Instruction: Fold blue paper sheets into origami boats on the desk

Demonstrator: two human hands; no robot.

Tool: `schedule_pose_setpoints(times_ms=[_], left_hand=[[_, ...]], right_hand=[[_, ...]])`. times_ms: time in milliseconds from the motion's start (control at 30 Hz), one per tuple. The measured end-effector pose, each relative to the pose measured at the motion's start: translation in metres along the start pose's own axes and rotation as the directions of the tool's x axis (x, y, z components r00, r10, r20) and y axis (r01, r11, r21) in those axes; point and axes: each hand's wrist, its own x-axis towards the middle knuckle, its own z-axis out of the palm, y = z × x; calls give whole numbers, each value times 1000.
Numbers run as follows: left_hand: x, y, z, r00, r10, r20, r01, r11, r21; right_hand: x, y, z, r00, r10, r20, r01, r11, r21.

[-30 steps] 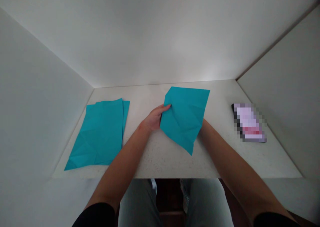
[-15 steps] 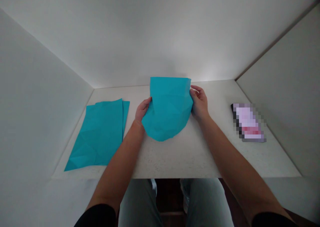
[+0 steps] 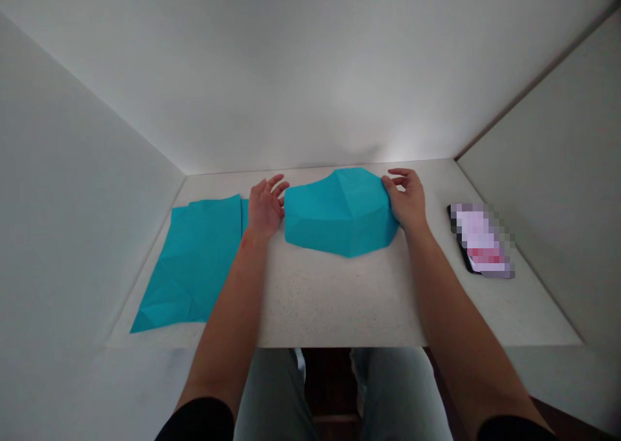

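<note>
A creased piece of turquoise paper (image 3: 339, 215), folded or curled along a crease, is held a little above the table in front of me. My right hand (image 3: 406, 198) pinches its right edge between thumb and fingers, the other fingers spread. My left hand (image 3: 267, 207) is at the left edge, palm turned up and fingers apart. It is very near the paper, perhaps touching it, but not gripping it.
More turquoise paper (image 3: 198, 260), overlapping and creased, lies flat on the left of the white table (image 3: 334, 305). A phone (image 3: 480, 240) with a blurred screen lies to the right. White walls (image 3: 310, 72) enclose the table at the back and both sides.
The paper has been turned from upright to sideways and shifted right. My left hand has let go and moved slightly left, its fingers opening. My right hand has moved right with the paper.
</note>
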Motion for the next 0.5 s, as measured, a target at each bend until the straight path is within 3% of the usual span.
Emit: schedule_pose_setpoints(times_ms=[100,167,267,367,433,500], left_hand=[[-3,-2,3,990,-105,90,100,993,54],[-2,-7,5,989,-115,92,106,990,96],[5,-14,6,999,-19,-27,22,993,119],[7,-16,6,974,176,-143,-147,970,195],[3,-16,10,954,289,-73,-253,914,316],[-7,-17,19,943,307,126,-330,818,471]], right_hand=[[0,0,-5,991,54,123,-46,996,-71],[0,-2,-8,973,64,221,-47,996,-81],[-1,-8,-13,913,53,405,-48,999,-21],[-4,-15,-15,842,8,539,-40,998,47],[-7,-18,-13,836,-24,547,-4,999,51],[-9,-20,-9,852,-56,520,63,998,5]])
